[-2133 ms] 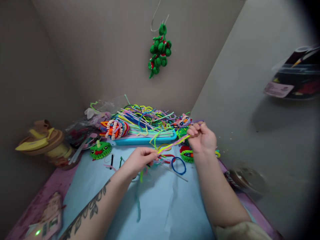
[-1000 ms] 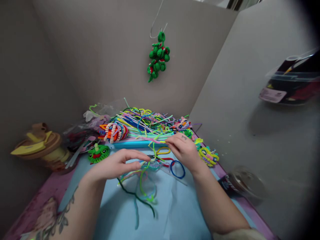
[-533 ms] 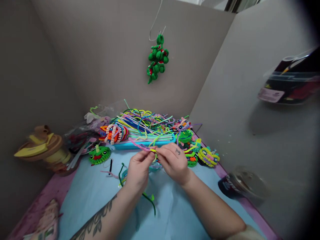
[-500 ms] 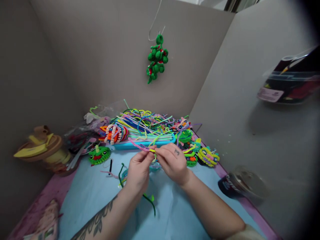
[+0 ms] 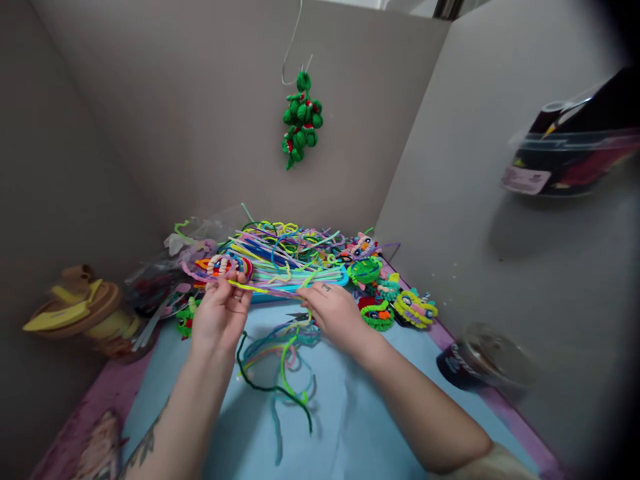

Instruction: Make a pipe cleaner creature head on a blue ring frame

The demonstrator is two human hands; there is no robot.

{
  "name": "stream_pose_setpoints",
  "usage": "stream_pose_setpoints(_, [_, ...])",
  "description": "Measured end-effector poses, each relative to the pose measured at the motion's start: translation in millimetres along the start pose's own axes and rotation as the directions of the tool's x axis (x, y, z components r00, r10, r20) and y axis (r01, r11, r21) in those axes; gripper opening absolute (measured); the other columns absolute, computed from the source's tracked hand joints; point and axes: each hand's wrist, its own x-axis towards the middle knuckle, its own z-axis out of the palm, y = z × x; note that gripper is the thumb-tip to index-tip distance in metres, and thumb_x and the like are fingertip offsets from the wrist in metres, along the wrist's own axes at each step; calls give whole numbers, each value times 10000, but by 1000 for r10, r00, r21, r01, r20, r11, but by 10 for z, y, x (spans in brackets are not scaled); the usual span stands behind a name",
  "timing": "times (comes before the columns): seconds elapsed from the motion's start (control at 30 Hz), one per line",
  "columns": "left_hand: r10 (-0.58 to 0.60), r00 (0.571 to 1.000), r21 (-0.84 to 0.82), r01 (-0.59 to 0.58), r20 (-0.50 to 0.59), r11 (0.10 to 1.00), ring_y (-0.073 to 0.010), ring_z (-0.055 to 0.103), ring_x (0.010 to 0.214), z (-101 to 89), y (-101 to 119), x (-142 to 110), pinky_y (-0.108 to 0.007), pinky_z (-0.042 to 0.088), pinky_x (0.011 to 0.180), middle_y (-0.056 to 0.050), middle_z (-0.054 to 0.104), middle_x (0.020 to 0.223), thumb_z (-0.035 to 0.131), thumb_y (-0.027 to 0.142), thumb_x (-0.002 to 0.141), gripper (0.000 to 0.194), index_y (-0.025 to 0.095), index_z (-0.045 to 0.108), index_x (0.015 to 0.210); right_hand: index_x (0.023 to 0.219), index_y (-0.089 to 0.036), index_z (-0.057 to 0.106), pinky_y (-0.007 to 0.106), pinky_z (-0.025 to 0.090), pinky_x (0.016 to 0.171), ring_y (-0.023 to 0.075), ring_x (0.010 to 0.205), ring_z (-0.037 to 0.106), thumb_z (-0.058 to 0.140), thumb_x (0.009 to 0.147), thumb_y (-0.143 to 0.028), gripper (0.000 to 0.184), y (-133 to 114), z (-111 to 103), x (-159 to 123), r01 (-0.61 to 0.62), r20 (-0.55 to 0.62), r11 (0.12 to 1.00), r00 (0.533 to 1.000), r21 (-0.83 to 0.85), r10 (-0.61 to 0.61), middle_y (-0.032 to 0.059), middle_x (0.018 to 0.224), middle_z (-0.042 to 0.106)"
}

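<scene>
Between my two hands stretches a twisted strand of yellow and purple pipe cleaners (image 5: 267, 291). My left hand (image 5: 223, 312) pinches its left end, thumb and fingers closed on it. The other end is gripped by the closed fingers of my right hand (image 5: 334, 313). Just below them, on the table, lies a loose tangle of teal, pink and green pipe cleaners (image 5: 285, 353), with dark scissors blades (image 5: 298, 316) showing at its top. A dark green pipe cleaner (image 5: 267, 388) curves across the front of the tangle.
Behind my hands stands a blue tray (image 5: 344, 273) under heaped pipe cleaners (image 5: 285, 243). Finished fuzzy faces, such as a yellow one (image 5: 415, 309), sit right. A brown-lidded container (image 5: 107, 313) is left, a dark jar (image 5: 463, 367) right. A green bunch (image 5: 303, 123) hangs from a wire.
My hands have moved apart, the left one going left and slightly up, drawing the strand out between them. More of the tangle and the scissors blades now show. The view has shifted slightly.
</scene>
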Motion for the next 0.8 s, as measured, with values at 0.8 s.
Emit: stream_pose_setpoints(0.8, [116, 992, -66, -119, -53, 991, -73, 595, 578, -68, 213, 137, -211, 533, 624, -1, 594, 623, 393, 57, 872, 294, 121, 573, 648, 685, -172, 558, 214, 336, 569, 121, 610, 511, 450, 868, -221, 218, 222, 71, 36, -291, 196, 925, 949, 244, 246, 3, 646, 577])
